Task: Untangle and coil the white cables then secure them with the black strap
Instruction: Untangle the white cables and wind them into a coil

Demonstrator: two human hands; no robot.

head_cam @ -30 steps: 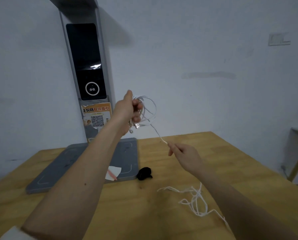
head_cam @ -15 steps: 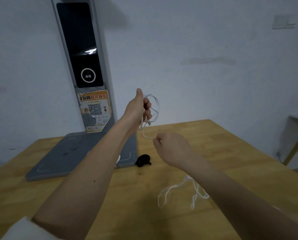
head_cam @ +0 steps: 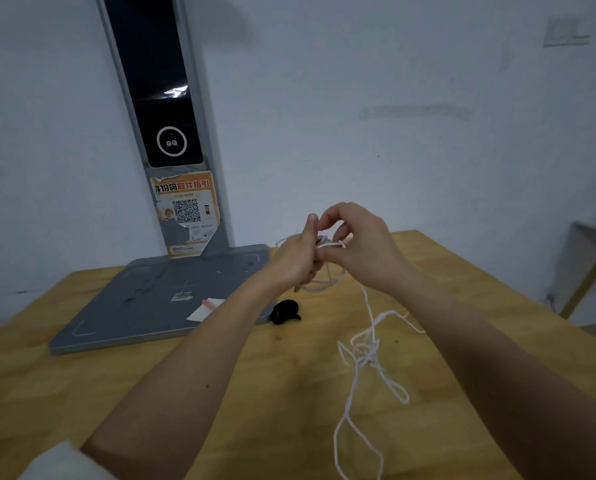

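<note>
My left hand [head_cam: 296, 259] holds a small coil of white cable [head_cam: 327, 278] above the wooden table, its fingers curled round the loops. My right hand [head_cam: 359, 247] is pressed close against it and pinches a strand of the same cable at the top of the coil. From the hands the white cable hangs down to a loose tangle [head_cam: 367, 351] on the table and trails toward the near edge. The black strap [head_cam: 284, 311] lies curled on the table just below my left wrist.
A grey scanner stand [head_cam: 161, 299] with a tall post and dark screen [head_cam: 154, 81] fills the table's back left; a small white slip [head_cam: 205, 308] lies on its base. The wooden table [head_cam: 116, 393] ends at the right, where a pale shelf [head_cam: 594, 244] stands.
Both hands dropped lower. My right hand moved up the cable to meet my left hand at the coil. The slack cable on the table shifted.
</note>
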